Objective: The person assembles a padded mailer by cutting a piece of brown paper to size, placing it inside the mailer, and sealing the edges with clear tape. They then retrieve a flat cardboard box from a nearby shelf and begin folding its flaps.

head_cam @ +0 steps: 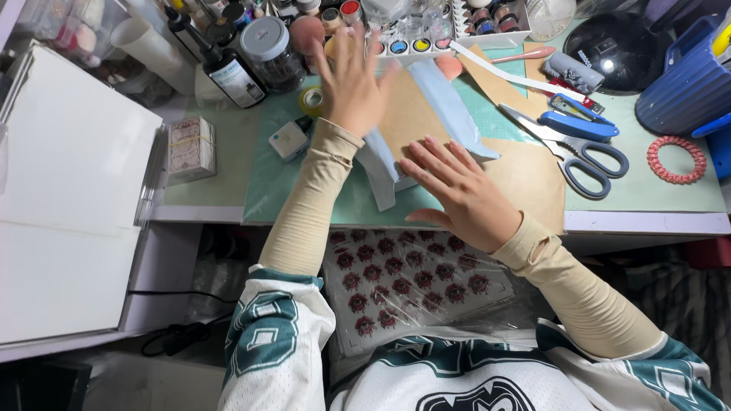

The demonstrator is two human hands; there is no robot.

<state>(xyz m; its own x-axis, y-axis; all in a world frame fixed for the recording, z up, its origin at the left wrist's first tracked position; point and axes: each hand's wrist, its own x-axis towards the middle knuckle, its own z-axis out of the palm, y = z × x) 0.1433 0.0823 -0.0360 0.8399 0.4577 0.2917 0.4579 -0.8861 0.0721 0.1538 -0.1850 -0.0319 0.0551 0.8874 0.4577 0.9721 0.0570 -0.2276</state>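
blue scissors (582, 152), dark bottle (228, 72), red ring (676, 159); sticker sheet (403, 285)

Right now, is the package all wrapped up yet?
Not yet. The brown card already lies on the blue paper. The left hand and right hand press on it, fingers spread. The blue edges look untaped; the scissors lie unused.

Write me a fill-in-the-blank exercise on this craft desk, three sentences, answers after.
1. Both hands, the left hand and the right hand, lie flat on a sheet of ____ cardboard.
2. The scissors to the right have ____ handles.
3. The coiled ring near the blue basket is ____.

Missing words: brown; blue; red
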